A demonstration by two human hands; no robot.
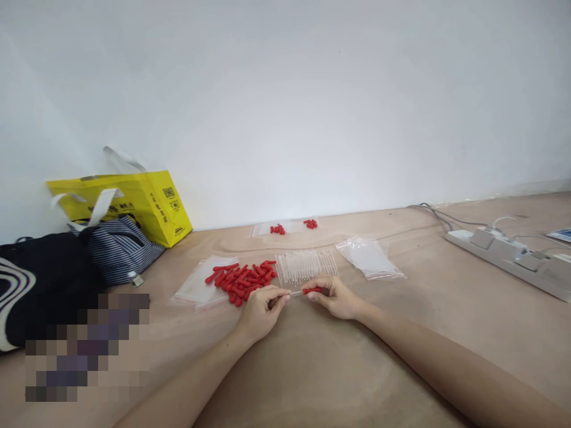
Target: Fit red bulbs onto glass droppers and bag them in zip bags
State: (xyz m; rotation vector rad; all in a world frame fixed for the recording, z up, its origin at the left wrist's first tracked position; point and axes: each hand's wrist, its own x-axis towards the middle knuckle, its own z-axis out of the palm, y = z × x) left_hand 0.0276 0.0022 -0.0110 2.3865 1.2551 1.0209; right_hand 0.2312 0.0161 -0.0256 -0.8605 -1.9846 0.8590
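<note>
Between the fingertips of my left hand [264,310] is a thin clear dropper tube [296,293]. My right hand [334,297] pinches a red rubber dropper bulb [311,290], whose end meets the tube's right end; whether the tube is inside it I cannot tell. Just beyond my left hand lies a heap of loose red bulbs [241,280]. A row of clear tubes [307,266] lies side by side behind both hands. Clear plastic bags lie to either side, a left stack [198,288] partly under the bulbs and a right stack [372,260].
Against the wall lies a clear bag [292,228] holding tubes and red bulbs. At the left stand a yellow bag [167,208], a striped bag [125,246] and a black bag [53,285]. A white power strip [464,242] with plugs and cables lies at the right.
</note>
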